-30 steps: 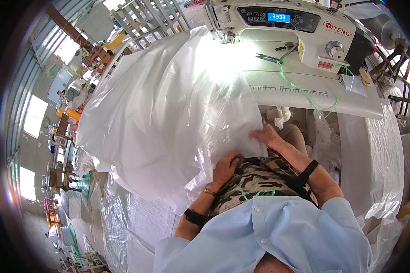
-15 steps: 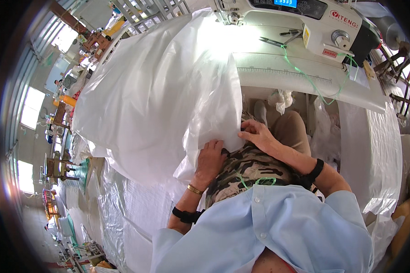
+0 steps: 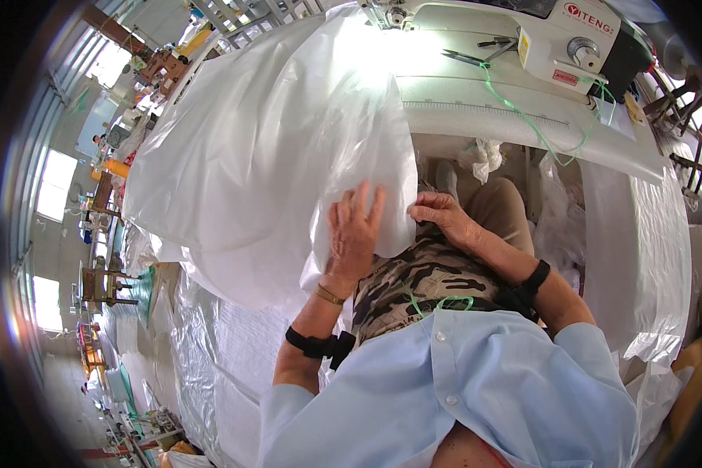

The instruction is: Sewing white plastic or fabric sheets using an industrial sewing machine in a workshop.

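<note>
A large white translucent plastic sheet (image 3: 234,171) drapes from the lit sewing machine (image 3: 476,23) down over my lap. My left hand (image 3: 353,234) lies flat on the sheet near its lower right corner, fingers stretched out and a little apart. At the sheet's right edge, my right hand (image 3: 443,216) pinches the border between thumb and fingers. Under the needle area, bright lamp glare washes out the sheet, so its stitching there cannot be made out.
On the machine bed lie dark thread snips (image 3: 465,58) with a green cord (image 3: 515,113) trailing over the table edge. A ruler strip (image 3: 483,111) runs along that edge. White sheeting (image 3: 632,257) hangs at the right. Other workstations (image 3: 101,287) stand far left.
My left hand has slid up the sheet and its fingers have straightened. The right hand has closed on the edge. The view has shifted slightly, with the machine now higher in it.
</note>
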Demonstrator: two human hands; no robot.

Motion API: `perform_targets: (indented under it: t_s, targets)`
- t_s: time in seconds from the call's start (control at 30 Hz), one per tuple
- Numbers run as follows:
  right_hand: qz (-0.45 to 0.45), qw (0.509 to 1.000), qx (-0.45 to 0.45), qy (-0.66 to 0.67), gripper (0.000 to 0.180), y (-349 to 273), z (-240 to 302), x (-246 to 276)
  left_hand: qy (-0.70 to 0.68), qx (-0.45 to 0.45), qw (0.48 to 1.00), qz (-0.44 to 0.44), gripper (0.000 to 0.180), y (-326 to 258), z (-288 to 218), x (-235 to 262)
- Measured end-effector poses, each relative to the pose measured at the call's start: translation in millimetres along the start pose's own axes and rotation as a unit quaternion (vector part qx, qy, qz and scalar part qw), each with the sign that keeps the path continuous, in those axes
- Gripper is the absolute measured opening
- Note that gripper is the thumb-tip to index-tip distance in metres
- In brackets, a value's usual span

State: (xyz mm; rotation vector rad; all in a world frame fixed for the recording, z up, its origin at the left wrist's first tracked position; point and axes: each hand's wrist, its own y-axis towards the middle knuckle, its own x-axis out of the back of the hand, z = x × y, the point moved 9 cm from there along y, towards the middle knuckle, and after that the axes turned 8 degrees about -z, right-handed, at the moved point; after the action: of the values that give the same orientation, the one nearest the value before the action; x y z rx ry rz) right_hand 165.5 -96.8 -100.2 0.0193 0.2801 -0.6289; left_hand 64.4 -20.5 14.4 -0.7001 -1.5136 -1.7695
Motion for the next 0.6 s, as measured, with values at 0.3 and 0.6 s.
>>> perform_targets:
  t_s: [0.3,0.6]
  targets:
    - [-0.054,0.985,-0.025,0.165,0.077,12,3,9,-0.379,0.251,0.889,-0.056,0.007,1,53,34]
    - [-0.065,0.995,-0.024,0.068,0.033,-13,18,-6,-0.444,0.196,0.874,0.007,0.017,1,11,50]
